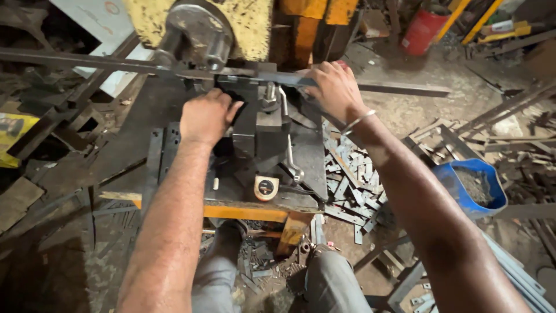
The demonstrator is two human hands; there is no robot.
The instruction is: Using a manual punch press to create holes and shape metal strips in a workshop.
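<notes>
A long flat steel bar (87, 61) runs across the bed of a yellow punching press (249, 26), under its round steel ram (197, 35). My right hand (335, 87) grips the bar just right of the die block (263, 124). My left hand (205, 116) is closed and rests on the dark press table beside the die block; whether it holds anything is hidden. A wrench (289, 156) lies on the table, with a small tape measure (266, 188) near the table's front edge. My knees show below.
Several cut steel pieces (350, 185) lie heaped on the floor right of the press. A blue bucket (472, 188) of metal scrap stands further right, with long steel strips (498, 116) around it. A red cylinder (423, 29) stands at the back. Scrap plates sit to the left.
</notes>
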